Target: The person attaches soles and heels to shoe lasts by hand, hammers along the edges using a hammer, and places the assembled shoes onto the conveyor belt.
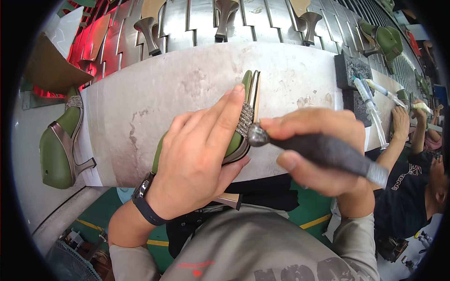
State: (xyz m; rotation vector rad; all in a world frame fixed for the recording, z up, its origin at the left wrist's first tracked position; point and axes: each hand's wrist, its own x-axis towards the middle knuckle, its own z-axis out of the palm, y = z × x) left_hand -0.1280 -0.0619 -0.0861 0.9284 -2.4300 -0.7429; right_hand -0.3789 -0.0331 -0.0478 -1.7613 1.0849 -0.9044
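A green high-heeled shoe (233,146) lies on its side at the near edge of the pale work board (154,93). Across it runs a rhinestone strap (245,120), and its metallic edge faces right. My left hand (197,140) is wrapped over the shoe and hides much of it; the heel sticks out below. In my right hand (323,136) is a dark-handled hand tool (323,152) with a rounded metal head. That head meets the strap's right edge or hovers just beside it; I cannot tell which. Motion blurs the right hand and tool.
Another green heeled shoe (57,152) hangs at the board's left edge. Beyond the board, a slatted metal conveyor (267,21) carries several shoes. Syringes (368,96) rest by a dark block (351,70) on the right. A co-worker in a black shirt (403,196) is at the right.
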